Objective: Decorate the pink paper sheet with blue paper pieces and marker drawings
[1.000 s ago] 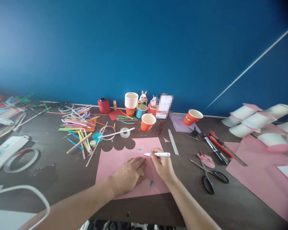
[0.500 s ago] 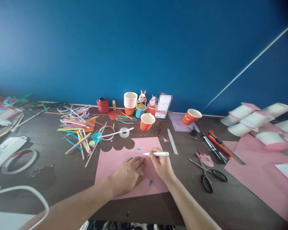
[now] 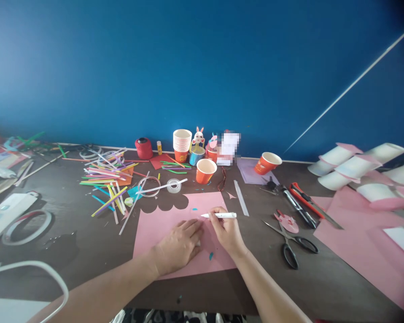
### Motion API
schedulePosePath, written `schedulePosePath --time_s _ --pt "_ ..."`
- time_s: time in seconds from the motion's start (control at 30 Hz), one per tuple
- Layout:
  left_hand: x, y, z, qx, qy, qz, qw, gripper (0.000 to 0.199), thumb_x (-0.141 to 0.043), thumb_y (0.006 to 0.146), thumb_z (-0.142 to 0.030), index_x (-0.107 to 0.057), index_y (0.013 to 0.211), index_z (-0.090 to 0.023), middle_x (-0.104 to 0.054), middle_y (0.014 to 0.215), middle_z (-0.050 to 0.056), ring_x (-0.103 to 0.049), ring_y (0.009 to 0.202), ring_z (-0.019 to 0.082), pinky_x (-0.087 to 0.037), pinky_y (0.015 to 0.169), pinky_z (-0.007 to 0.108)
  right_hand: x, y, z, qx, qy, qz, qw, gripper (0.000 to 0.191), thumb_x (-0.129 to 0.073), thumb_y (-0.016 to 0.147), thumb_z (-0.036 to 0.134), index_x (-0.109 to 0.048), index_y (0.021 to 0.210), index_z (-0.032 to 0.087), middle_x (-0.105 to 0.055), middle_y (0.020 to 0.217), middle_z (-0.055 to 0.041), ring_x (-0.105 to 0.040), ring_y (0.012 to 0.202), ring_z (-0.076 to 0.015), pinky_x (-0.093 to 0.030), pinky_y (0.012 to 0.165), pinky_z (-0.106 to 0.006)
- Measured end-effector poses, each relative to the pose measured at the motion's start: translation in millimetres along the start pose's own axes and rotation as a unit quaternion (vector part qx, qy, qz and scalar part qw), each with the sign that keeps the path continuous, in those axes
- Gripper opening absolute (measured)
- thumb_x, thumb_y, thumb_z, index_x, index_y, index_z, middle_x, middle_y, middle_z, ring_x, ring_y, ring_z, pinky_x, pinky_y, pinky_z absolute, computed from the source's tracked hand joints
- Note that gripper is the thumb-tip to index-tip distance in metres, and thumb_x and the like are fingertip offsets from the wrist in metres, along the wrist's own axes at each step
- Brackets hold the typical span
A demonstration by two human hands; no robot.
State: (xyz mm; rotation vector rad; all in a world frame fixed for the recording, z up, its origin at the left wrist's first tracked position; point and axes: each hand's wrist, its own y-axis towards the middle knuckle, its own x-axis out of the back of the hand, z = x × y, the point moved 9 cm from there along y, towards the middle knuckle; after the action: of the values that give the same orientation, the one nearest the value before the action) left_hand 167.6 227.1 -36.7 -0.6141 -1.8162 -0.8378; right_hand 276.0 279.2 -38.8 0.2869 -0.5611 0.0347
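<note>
Where the left hand (image 3: 180, 246) rests, pink paper (image 3: 164, 220) lies beneath.

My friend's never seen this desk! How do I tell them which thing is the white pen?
Find the big pink sheet with curved bites along its far edge, on the dark table. Over its right side, the right hand holds the white pen, tip pointing left. Unlike the pale strip at its right, it is held and has a pointed tip.
</note>
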Motion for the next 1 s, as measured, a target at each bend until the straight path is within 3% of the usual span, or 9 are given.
schedulePosePath --time_s 1.0 --pt "-3.2 -0.2 1.1 0.002 0.008 0.019 1.0 0.04 -0.041 0.087 -0.031 -0.046 0.122 -0.013 -0.047 0.127 0.01 -0.039 0.119 0.024 -0.036 0.098 0.039 0.7 -2.1 -8.6 -0.03 -0.025 -0.004 0.999 0.017 -0.043 0.087 0.031 -0.053 0.081 0.018 -0.059 0.069 -0.0021 -0.055 0.063 -0.0145 -0.041 0.059 -0.022"
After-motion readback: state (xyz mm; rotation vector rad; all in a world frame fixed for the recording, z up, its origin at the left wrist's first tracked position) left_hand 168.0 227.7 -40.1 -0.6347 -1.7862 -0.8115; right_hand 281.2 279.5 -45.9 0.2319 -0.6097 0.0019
